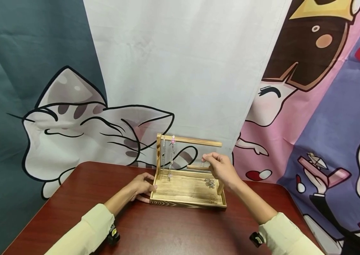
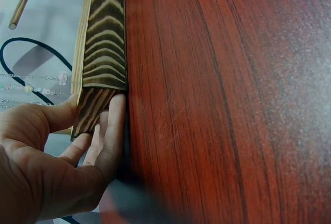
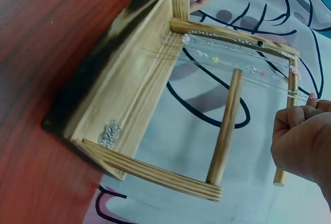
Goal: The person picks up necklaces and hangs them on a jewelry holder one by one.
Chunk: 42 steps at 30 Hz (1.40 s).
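A wooden jewelry stand [image 1: 180, 194] with a shallow tray base and two bars stands on the table. My left hand [image 1: 140, 186] grips the tray's left end, thumb at the rim and fingers against the outside, as the left wrist view [image 2: 83, 151] also shows. My right hand [image 1: 221, 168] pinches a thin necklace [image 3: 305, 96] by its top, with a pink bit at the fingertips. Its strands hang down near the lower bar [image 1: 195, 167]. Two necklaces, one silvery [image 1: 164, 152] and one with pink charms [image 1: 172, 156], hang from the upper bar [image 1: 195, 141] near its left post.
A tangled silvery chain [image 3: 110, 133] lies on the tray floor towards the right end. Some small gold-coloured pieces [image 1: 213, 202] are at the tray's front right. The reddish-brown table [image 1: 167, 230] meets a printed cartoon cloth [image 1: 180, 71] behind the stand.
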### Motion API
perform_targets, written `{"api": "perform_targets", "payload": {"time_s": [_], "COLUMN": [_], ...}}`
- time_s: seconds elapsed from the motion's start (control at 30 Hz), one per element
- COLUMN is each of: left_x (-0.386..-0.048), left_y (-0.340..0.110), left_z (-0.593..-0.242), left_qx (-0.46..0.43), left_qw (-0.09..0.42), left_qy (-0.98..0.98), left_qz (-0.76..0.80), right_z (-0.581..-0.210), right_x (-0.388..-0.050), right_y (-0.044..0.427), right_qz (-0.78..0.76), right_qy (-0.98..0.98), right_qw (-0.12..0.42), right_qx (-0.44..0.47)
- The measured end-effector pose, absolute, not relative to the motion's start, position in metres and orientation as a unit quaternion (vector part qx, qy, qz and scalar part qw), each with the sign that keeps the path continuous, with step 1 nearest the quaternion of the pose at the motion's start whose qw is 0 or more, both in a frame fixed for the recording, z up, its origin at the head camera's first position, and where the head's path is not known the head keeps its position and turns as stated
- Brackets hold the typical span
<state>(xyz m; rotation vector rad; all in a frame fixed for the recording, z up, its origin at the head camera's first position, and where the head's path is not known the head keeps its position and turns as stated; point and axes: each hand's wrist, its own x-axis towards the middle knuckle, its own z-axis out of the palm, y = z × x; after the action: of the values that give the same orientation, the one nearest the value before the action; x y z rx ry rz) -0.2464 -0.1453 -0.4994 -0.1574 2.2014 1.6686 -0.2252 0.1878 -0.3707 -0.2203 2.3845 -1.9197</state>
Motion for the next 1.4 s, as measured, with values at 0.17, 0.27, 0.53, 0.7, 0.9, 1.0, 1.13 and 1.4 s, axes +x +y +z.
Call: {"api": "perform_targets", "payload": {"time_s": [0.17, 0.27, 0.53, 0.7, 0.9, 1.0, 1.13, 1.4], "left_x": [-0.246, -0.246, -0.244, -0.245, -0.246, -0.247, -0.248, -0.247], "left_y": [-0.143, -0.143, -0.144, -0.144, -0.144, -0.144, -0.144, -0.145], "left_z": [-0.5, -0.501, -0.5, -0.5, -0.5, -0.501, -0.502, -0.501], "left_qx": [-0.054, -0.053, -0.056, -0.057, -0.057, -0.058, -0.055, -0.054], "left_qw": [0.189, 0.188, 0.189, 0.19, 0.191, 0.192, 0.194, 0.191], "left_qy": [0.781, 0.781, 0.781, 0.779, 0.779, 0.776, 0.775, 0.776], "left_qz": [0.593, 0.593, 0.592, 0.594, 0.595, 0.597, 0.599, 0.599], "right_z": [-0.362, -0.358, -0.343, -0.33, -0.315, -0.308, -0.301, -0.285], "right_x": [-0.226, -0.227, -0.23, -0.233, -0.235, -0.236, -0.237, -0.239], "right_y": [0.194, 0.197, 0.204, 0.208, 0.213, 0.215, 0.218, 0.222], "right_qz": [-0.633, -0.639, -0.642, -0.645, -0.658, -0.666, -0.671, -0.666], "right_qy": [0.771, 0.766, 0.763, 0.758, 0.745, 0.737, 0.731, 0.734], "right_qw": [0.022, 0.014, -0.006, -0.021, -0.035, -0.04, -0.05, -0.075], "right_qx": [-0.073, -0.066, -0.073, -0.091, -0.104, -0.109, -0.111, -0.111]}}
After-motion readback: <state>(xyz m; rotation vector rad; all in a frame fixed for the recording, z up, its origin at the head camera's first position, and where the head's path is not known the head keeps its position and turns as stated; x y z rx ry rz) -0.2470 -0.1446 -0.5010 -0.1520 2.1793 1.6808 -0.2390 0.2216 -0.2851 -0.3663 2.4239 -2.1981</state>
